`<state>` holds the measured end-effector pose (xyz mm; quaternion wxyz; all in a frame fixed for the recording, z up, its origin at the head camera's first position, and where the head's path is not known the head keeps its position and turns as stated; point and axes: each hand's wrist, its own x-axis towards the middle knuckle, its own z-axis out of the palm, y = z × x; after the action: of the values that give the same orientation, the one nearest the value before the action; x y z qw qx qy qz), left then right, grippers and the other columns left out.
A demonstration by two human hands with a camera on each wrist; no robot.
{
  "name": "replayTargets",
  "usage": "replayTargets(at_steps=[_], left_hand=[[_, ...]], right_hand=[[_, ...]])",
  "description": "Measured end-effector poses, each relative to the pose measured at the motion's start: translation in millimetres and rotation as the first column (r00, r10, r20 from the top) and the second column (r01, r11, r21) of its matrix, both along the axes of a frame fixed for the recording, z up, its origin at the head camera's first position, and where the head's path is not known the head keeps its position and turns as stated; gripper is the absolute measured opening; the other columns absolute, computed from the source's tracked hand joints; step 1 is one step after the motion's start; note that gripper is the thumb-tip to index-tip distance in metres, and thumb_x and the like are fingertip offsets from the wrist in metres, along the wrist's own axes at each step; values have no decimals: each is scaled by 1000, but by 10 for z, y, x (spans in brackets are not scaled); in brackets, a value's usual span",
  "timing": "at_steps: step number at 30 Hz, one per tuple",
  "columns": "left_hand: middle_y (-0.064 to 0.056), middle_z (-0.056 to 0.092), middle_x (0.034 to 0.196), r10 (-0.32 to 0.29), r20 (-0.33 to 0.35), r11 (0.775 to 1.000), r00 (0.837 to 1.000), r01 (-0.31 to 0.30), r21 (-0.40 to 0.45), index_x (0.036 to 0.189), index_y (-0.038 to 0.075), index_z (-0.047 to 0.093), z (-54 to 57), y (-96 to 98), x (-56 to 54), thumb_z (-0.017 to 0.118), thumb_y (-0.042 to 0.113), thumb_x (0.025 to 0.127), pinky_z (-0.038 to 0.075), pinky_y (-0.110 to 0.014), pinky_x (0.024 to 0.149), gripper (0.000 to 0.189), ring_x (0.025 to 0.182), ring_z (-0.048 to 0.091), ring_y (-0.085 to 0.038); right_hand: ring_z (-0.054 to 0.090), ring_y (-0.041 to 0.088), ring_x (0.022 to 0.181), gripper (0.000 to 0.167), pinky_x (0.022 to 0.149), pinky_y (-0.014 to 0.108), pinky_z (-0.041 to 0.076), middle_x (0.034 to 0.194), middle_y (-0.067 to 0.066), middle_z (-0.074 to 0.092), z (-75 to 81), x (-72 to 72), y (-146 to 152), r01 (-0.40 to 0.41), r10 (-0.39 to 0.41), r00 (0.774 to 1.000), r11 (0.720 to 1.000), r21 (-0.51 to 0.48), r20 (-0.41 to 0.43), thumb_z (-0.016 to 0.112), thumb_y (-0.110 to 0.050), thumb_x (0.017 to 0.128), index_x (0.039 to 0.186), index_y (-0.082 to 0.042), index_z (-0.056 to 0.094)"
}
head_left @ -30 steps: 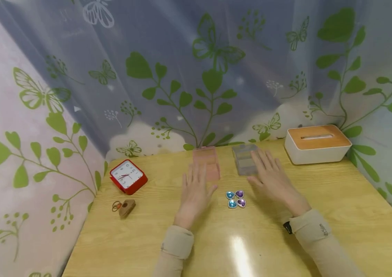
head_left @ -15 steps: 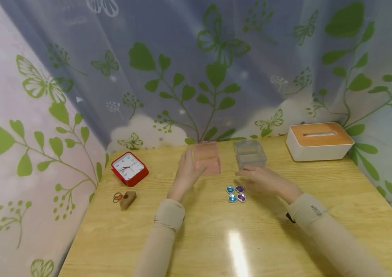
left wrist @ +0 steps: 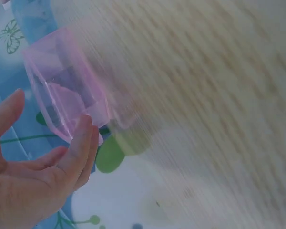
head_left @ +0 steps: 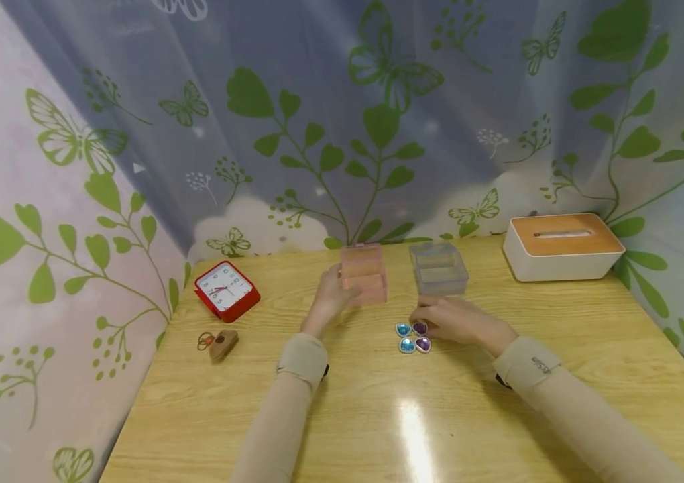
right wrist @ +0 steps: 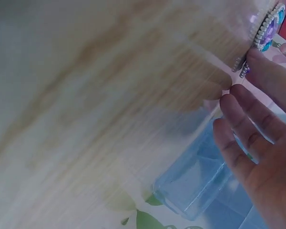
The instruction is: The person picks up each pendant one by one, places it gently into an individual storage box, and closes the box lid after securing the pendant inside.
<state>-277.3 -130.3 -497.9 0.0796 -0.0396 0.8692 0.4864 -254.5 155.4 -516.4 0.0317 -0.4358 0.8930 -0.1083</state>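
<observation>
Two blue heart gems [head_left: 403, 329] and two purple heart gems [head_left: 422, 344], with beaded silver rims, lie grouped on the table. My right hand [head_left: 457, 318] has its fingertips right at the far purple gem; in the right wrist view its thumb and fingers stand apart beside the beaded edge of a gem [right wrist: 244, 70]. Behind them stands a clear grey-blue lidded box [head_left: 443, 287], its lid raised. To its left is a clear pink box [head_left: 369, 295], lid up too. My left hand [head_left: 331, 295] is at its left side, thumb spread, fingers loosely bent in the left wrist view.
On the left lie a red-framed clock [head_left: 227, 290] and a small brown object with an orange ring [head_left: 222, 345]. A white tissue box [head_left: 564, 258] with a wooden top stands at the back right. A patterned curtain [head_left: 294, 174] hangs behind the table.
Both boxes' lids, seen flatter under my hands before, now show raised compartments clearly. My right hand drew back from the grey-blue box to the gems; my left hand moved to the pink box's side.
</observation>
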Motion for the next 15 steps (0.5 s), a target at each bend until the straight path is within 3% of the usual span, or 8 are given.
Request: replayTargets(at_steps=[7,15], left_hand=[[-28,30,168,18,20,1000,1000,-17,-4,164,0,28,-44,37,-30,73,18,100,37,-56,128,80,153,38,-46],[-28,30,167,41,18,999,999,-41,0,163,-1,29,-50,65,-37,72,16,100,36,-56,129,78,153,37,-46]], right_hand=[[66,12,91,23,77,33,61,105,-1,67,-1,14,7,11,-11,1000,1000,-7,22,82,-17,92,115,-18,78],[65,9,84,21,74,29,60,98,-3,67,-19,-7,26,-24,24,998,1000,-6,-57,85,-18,88,108,-18,79]])
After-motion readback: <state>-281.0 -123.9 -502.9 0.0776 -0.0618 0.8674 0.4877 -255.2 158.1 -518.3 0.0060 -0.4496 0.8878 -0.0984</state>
